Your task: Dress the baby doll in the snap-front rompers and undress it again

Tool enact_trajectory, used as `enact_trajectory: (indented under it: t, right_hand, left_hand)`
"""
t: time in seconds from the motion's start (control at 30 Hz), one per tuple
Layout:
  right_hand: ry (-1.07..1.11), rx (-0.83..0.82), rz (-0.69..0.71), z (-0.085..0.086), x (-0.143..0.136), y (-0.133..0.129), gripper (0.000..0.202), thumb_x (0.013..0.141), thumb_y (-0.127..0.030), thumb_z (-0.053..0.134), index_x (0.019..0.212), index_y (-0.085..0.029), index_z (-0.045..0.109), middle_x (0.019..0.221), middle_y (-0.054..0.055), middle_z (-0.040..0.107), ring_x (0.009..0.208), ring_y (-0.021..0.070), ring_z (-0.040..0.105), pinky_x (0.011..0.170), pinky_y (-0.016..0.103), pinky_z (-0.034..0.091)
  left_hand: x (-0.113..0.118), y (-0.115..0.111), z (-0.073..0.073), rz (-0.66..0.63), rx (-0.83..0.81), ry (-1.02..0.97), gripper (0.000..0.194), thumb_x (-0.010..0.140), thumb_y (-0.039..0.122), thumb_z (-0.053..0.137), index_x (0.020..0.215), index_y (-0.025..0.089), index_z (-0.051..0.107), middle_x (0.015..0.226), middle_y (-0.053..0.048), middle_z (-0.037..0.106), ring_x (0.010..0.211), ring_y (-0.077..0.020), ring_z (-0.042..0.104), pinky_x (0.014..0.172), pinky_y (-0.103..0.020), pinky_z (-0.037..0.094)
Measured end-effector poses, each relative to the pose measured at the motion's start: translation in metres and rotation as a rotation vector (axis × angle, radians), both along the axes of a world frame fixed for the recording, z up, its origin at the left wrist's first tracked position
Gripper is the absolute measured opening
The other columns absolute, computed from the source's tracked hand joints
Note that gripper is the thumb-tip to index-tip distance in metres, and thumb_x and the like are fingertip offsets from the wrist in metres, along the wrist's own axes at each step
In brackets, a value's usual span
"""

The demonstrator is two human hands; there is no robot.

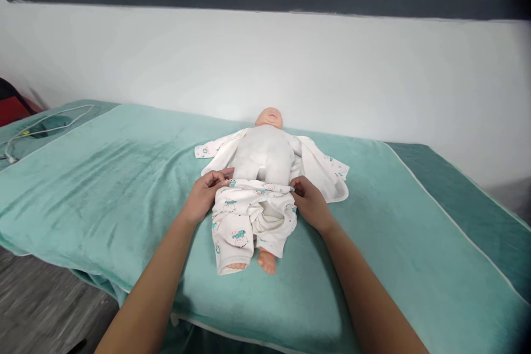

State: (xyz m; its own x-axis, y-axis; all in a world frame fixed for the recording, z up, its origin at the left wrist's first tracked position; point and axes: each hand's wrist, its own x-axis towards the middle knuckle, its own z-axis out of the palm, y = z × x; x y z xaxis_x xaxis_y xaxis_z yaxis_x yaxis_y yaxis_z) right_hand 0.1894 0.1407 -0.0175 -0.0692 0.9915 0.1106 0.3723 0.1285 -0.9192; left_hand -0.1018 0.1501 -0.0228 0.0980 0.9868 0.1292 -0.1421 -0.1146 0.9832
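Observation:
A baby doll (265, 152) lies on its back on a green towel (124, 177), head toward the wall. An open white printed top (323, 171) is spread under its bare torso. White printed trousers (249, 218) cover its legs, with both feet showing at the cuffs. My left hand (206, 193) grips the trousers' waistband at the doll's left hip as I see it. My right hand (312, 203) grips the waistband on the other side. The waistband sits just below the doll's belly.
The towel covers a padded table whose near edge is close to me. A white cable (45, 130) lies at the table's far left corner. A white wall (373, 77) runs behind the table. Grey floor (37, 304) shows at lower left.

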Motion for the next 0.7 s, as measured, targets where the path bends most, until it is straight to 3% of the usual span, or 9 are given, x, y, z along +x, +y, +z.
enact_trajectory:
  t: [0.1, 0.2, 0.4, 0.53, 0.7]
  right_hand:
    - [-0.033, 0.126, -0.114, -0.002, -0.008, 0.002, 0.02, 0.079, -0.023, 0.058, 0.099, -0.023, 0.054, 0.085, 0.0, 0.06, 0.074, 0.017, 0.055, 0.064, 0.03, 0.044]
    - [-0.113, 0.317, -0.116, -0.001, -0.013, 0.0, 0.032, 0.079, -0.016, 0.054, 0.11, -0.023, 0.055, 0.106, 0.007, 0.062, 0.098, 0.0219, 0.061, 0.08, 0.036, 0.051]
    - [-0.317, 0.579, -0.093, 0.006, -0.013, -0.005, 0.033, 0.083, -0.012, 0.047, 0.112, -0.023, 0.06, 0.117, 0.011, 0.064, 0.107, 0.0251, 0.061, 0.092, 0.042, 0.05]
    - [-0.284, 0.557, -0.104, 0.012, -0.02, -0.001, 0.027, 0.085, -0.016, 0.046, 0.103, -0.024, 0.064, 0.11, 0.01, 0.065, 0.11, 0.0269, 0.059, 0.096, 0.043, 0.047]
    - [-0.044, 0.257, -0.194, 0.013, -0.03, 0.013, 0.015, 0.084, -0.027, 0.05, 0.089, -0.024, 0.064, 0.086, 0.004, 0.065, 0.079, 0.0214, 0.058, 0.073, 0.034, 0.047]
  left_hand:
    - [0.005, 0.002, 0.0, 0.05, 0.013, 0.01, 0.023, 0.081, 0.036, 0.073, 0.08, 0.019, 0.058, 0.125, -0.013, 0.069, 0.118, -0.0264, 0.062, 0.091, -0.037, 0.047]
    - [0.009, 0.005, -0.002, 0.091, 0.024, -0.002, 0.023, 0.081, 0.036, 0.072, 0.082, 0.019, 0.057, 0.115, -0.011, 0.072, 0.114, -0.0244, 0.064, 0.09, -0.034, 0.047]
    - [0.016, 0.014, -0.002, 0.119, 0.005, -0.023, 0.028, 0.079, 0.041, 0.073, 0.081, 0.021, 0.054, 0.091, -0.002, 0.071, 0.086, -0.0172, 0.064, 0.075, -0.028, 0.045]
    - [0.02, 0.022, -0.001, 0.155, 0.038, 0.059, 0.028, 0.079, 0.041, 0.072, 0.079, 0.022, 0.052, 0.072, 0.003, 0.057, 0.067, -0.0131, 0.051, 0.06, -0.026, 0.036]
    - [0.021, 0.033, -0.006, 0.183, 0.031, 0.103, 0.028, 0.08, 0.043, 0.071, 0.078, 0.022, 0.051, 0.069, 0.004, 0.052, 0.064, -0.0134, 0.046, 0.059, -0.027, 0.033]
